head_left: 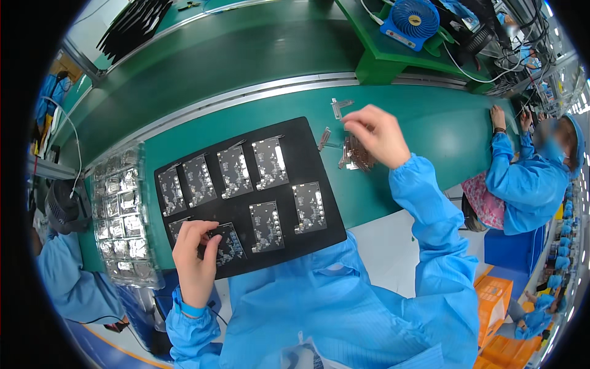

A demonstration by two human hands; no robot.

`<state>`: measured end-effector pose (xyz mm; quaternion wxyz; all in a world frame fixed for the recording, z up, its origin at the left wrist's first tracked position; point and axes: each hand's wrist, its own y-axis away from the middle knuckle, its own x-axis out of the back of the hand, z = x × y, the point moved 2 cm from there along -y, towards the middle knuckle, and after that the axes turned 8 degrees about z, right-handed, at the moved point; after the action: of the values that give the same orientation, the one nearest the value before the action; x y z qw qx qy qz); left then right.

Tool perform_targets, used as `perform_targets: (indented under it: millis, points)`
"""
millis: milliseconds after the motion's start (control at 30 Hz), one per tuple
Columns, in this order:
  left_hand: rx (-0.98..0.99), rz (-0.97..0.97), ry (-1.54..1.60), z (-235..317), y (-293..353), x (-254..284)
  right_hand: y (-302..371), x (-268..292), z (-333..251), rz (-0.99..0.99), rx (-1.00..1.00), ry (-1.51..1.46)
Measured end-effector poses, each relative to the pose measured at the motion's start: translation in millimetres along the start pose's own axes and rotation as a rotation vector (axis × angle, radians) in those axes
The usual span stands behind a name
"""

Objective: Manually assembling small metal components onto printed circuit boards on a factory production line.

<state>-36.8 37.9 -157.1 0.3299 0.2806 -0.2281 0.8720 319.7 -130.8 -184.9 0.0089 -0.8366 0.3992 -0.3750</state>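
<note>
My left hand (195, 258) is at the near left part of a black tray (313, 160), its thumb and fingers closed at the left edge of a dark circuit board (230, 245). Several similar boards, such as one (269, 163) in the far row, lie on the tray. Beyond the tray's right side, my right hand (379, 136) hovers with thumb and forefinger pinched; what is between them is too small to make out. Close to those fingertips is a thin angled metal piece (336, 109). Under the hand lies a pile of small metal pieces (356, 154).
A clear plastic blister tray (132, 224) with wrapped parts stands left of the black tray. Along the back of the green table (430, 129) runs a metal rail. A blue fan (413, 23) sits on a raised green shelf. A co-worker (528, 172) sits at right; a sleeve (77, 277) shows at left.
</note>
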Motion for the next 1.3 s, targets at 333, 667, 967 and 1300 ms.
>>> perform_targets:
  millis: [333, 667, 967, 1300]
  points:
    - [0.354, 0.047, 0.347, -11.5, 11.7, 0.4, -47.4, -14.3, 41.3, 0.007, 0.08, 0.351]
    - [0.3, 0.024, 0.363, -9.2, 12.8, 4.0, -49.5, 15.7, 10.6, -0.198, 0.238, 0.329]
    - [0.38, 0.019, 0.43, -10.7, 11.3, 6.2, -42.3, 14.7, 0.0, -0.123, 0.09, 0.032]
    - [0.391, 0.043, 0.43, -13.5, 17.2, 8.1, -17.5, 15.5, 28.4, -0.302, -0.031, 0.335]
